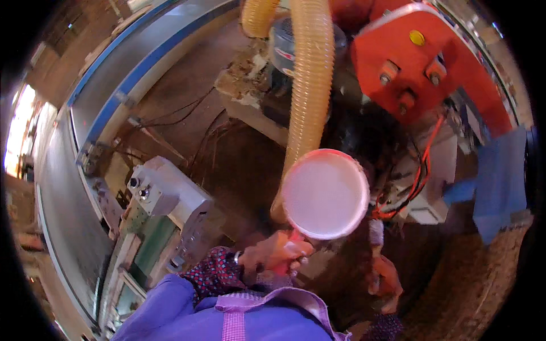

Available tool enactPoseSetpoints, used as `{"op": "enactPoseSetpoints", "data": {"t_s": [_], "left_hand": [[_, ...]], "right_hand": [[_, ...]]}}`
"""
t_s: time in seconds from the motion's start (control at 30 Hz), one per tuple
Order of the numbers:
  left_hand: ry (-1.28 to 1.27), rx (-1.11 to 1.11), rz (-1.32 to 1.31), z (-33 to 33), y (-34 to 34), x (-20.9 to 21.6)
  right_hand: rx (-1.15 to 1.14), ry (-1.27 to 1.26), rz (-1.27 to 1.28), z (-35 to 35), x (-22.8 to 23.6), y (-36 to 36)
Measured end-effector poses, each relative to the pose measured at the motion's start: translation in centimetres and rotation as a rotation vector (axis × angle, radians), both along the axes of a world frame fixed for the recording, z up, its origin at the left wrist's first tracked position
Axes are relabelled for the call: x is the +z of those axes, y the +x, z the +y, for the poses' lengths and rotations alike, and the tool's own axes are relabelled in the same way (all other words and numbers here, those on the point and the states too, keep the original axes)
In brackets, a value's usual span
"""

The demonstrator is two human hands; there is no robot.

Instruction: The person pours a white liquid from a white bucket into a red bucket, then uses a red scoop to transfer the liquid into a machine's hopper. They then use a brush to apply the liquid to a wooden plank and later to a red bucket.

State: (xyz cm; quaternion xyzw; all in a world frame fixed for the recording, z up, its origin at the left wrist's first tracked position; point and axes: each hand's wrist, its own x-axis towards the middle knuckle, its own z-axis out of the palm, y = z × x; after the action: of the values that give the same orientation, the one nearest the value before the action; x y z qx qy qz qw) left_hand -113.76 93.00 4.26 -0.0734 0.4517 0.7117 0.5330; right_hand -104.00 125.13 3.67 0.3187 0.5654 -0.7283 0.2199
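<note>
In front of me is a round red dipper (326, 194), its rim smeared white and a smooth white liquid (325, 196) inside. My left hand (276, 254) is closed around the dipper's red handle, just below the rim. To the right, my right hand (385, 279) has its fingers closed on a brush (376, 233) whose white head points away from me. The brush is beside the dipper, apart from it. Most of the brush handle is hidden by the fingers.
A ribbed yellowish hose (310, 74) runs down behind the dipper. Far right stands a red machine housing (418, 62), with orange and black cables (418, 182) below it. A grey-white machine unit (170, 190) and a blue-edged metal conveyor frame (148, 62) are on the left.
</note>
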Motion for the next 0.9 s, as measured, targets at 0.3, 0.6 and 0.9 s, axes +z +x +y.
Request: {"op": "enactPoseSetpoints", "data": {"t_s": [0.3,0.6,0.9], "left_hand": [[0.037,0.486,-0.031,-5.8,-1.7,-1.9],[0.092,0.736,0.021,-13.0,-4.8,-2.8],[0.089,0.958,-0.177,-16.1,-9.9,-3.0]], "right_hand": [[0.58,-0.081,0.18,-9.5,-3.0,-17.0],[0.562,-0.611,0.486,-20.4,-6.9,-28.6],[0.573,-0.78,0.09,-30.1,-9.1,-38.2]]}}
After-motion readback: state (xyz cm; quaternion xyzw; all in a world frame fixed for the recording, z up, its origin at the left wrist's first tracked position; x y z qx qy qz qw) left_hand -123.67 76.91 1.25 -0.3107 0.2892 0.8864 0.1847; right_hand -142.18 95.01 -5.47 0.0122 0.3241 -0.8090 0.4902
